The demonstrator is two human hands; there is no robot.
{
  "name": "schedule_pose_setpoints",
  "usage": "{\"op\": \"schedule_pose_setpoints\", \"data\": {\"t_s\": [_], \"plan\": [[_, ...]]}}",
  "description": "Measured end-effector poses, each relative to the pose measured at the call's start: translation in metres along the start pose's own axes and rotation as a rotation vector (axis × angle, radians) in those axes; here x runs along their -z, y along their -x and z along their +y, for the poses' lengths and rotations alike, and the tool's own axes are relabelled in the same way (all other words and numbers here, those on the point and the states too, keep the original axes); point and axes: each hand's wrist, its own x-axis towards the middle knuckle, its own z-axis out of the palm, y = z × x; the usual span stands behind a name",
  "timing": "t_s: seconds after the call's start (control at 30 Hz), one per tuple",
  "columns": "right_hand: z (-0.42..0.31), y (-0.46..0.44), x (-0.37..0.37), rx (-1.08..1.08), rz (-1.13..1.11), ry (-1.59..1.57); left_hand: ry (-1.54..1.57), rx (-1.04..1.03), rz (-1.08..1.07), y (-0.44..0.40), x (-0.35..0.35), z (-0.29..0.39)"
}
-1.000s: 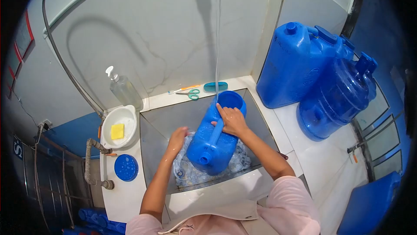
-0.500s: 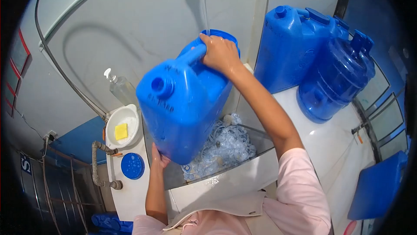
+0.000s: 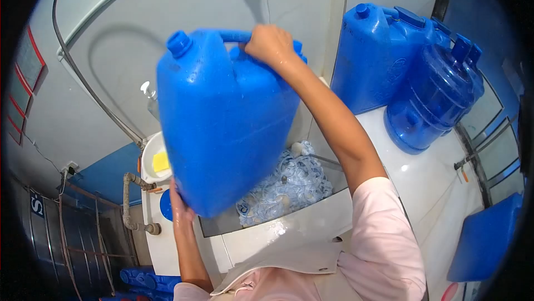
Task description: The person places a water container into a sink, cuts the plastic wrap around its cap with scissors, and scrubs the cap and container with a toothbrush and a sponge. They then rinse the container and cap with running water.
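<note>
A large blue water jug (image 3: 222,128) hangs in the air over the sink (image 3: 218,226), tilted, its small open spout (image 3: 179,44) pointing up at the left. My right hand (image 3: 271,45) is wrapped round the handle on its top. Against the jug's lower left corner, my left hand (image 3: 181,206) bears it from below, with some fingers hidden. Beneath lies a heap of wet, pale blue and white plastic pieces (image 3: 289,184).
A white bowl (image 3: 149,159) with a yellow sponge (image 3: 161,162) stands at the left, near a pump bottle (image 3: 150,100) and a partly hidden blue lid (image 3: 166,205). On the right counter are another blue jug (image 3: 364,62) and a round water bottle (image 3: 423,100). A pipe (image 3: 127,206) juts out at the left.
The jug has swung left and toward me, its spout turned upward, away from the falling water. Both hands have kept hold of it. The water stream looks thinner.
</note>
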Motion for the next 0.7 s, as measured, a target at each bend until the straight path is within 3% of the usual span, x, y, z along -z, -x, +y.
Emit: {"op": "schedule_pose_setpoints", "data": {"t_s": [0.07,0.17,0.23,0.27,0.37,0.43,0.63,0.7], "plan": [[0.024,0.015,-0.023,0.001,-0.105,0.044,0.002,0.09,0.016,0.002,0.007,-0.009],[0.088,0.062,-0.044,-0.396,-0.319,-0.118,-0.204,0.052,-0.076,0.021,-0.004,0.028],[0.197,0.114,-0.115,-0.351,-0.191,-0.463,-0.324,-0.101,-0.153,0.021,-0.039,0.064],[0.212,0.147,-0.123,-0.484,-0.221,-0.658,-0.441,-0.18,-0.132,0.026,-0.066,0.074],[0.207,0.22,-0.137,-0.866,-0.329,-1.07,-0.825,-0.277,-0.078,0.033,-0.145,0.094],[0.192,0.247,-0.146,-0.975,-0.335,-1.268,-0.775,-0.517,-0.215,0.027,-0.191,0.084],[0.146,0.258,-0.161,-1.03,-0.221,-1.553,-1.074,-0.958,-0.606,0.057,-0.317,0.073],[0.137,0.254,-0.165,-1.036,-0.171,-1.576,-1.172,-0.993,-0.661,0.082,-0.35,0.074]]}}
